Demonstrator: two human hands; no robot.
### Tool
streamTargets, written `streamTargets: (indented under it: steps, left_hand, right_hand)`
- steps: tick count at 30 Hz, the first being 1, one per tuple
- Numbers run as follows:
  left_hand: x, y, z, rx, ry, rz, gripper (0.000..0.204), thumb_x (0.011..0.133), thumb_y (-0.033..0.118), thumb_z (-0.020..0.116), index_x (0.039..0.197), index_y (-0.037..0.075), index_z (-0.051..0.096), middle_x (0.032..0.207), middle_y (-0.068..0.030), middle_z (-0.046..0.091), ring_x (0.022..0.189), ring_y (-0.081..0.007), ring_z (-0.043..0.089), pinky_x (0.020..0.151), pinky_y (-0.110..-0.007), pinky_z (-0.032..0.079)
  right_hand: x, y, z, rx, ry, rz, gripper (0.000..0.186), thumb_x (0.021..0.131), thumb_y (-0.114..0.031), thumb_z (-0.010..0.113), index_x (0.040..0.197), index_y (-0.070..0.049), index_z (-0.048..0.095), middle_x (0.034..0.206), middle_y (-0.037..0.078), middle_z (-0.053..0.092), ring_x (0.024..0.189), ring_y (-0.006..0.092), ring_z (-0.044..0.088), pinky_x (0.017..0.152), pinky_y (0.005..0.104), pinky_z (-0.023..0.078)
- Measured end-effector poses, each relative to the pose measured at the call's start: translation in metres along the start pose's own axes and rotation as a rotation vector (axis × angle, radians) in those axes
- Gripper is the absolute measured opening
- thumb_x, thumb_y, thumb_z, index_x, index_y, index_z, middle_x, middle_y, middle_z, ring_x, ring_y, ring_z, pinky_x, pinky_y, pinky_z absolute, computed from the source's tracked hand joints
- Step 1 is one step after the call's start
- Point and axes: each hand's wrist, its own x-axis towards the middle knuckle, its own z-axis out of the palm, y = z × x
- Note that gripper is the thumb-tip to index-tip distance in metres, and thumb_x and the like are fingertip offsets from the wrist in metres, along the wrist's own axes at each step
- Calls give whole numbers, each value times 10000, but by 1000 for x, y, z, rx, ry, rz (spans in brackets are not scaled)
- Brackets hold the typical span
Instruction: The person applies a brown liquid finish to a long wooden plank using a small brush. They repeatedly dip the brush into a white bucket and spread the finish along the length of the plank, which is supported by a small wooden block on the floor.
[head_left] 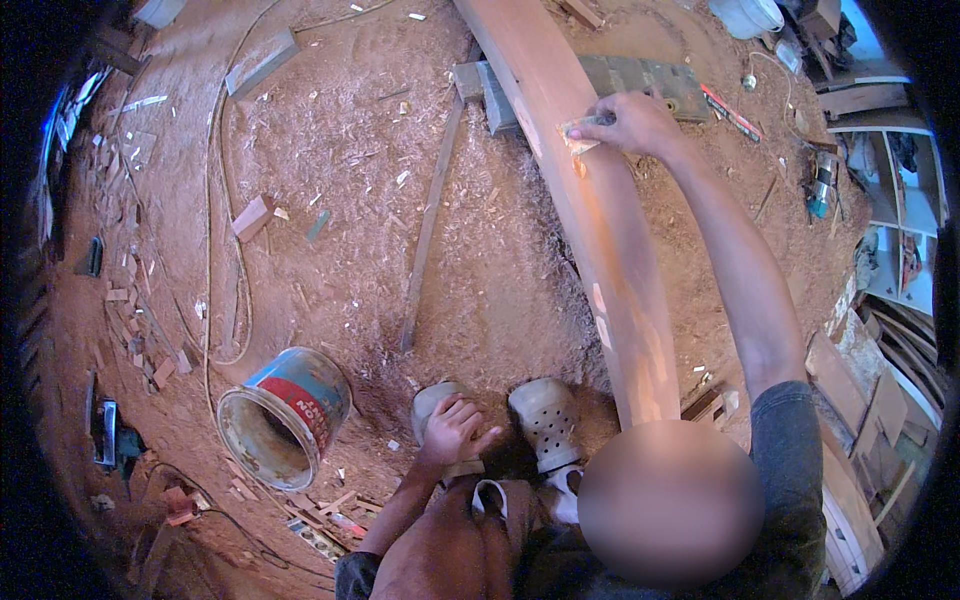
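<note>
A long reddish wooden plank point(610, 250) runs from the top of the view down toward me, resting across a notched grey block point(640, 85). My right hand point(632, 122) is closed on a small flat piece point(580, 132), pinched between thumb and fingers and pressed to the plank's left part. Its exact kind is too small to tell. An orange smear point(579, 168) marks the wood just below it. My left hand point(458, 432) hangs loosely over my left grey clog point(430, 402), thumb apart from the bent fingers, with nothing visible in it.
An open paint bucket point(285, 415) lies tilted to the left of my feet. A thin wooden strip point(432, 220) and a wood block point(253, 217) lie on the shaving-covered ground. A red marker-like stick point(731, 112) lies beyond my right hand. Shelves point(900, 170) stand at right.
</note>
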Motion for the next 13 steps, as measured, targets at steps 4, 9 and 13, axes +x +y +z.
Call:
streamTargets:
  steps: [4,9,13]
  left_hand:
    - [3,2,-5,36,12,4,274,792,335,786,773,95,655,824,-49,648,857,-240,652,943,-412,473]
    - [4,4,-5,56,-27,-20,269,787,345,790,790,105,670,809,-41,642,842,-230,650,929,-403,482]
    - [-3,-2,2,21,-25,-20,269,784,350,792,806,110,673,809,-37,639,836,-230,648,925,-405,484]
  right_hand:
    - [8,0,-11,-101,74,44,673,737,-779,630,954,-158,769,877,102,735,924,314,685,1024,573,338]
    - [6,5,5,-82,178,-86,671,732,-779,634,920,-149,768,824,105,726,901,308,685,991,546,372]
    - [13,5,4,-105,203,40,693,736,-787,622,927,-137,770,857,117,732,914,309,687,1003,538,374]
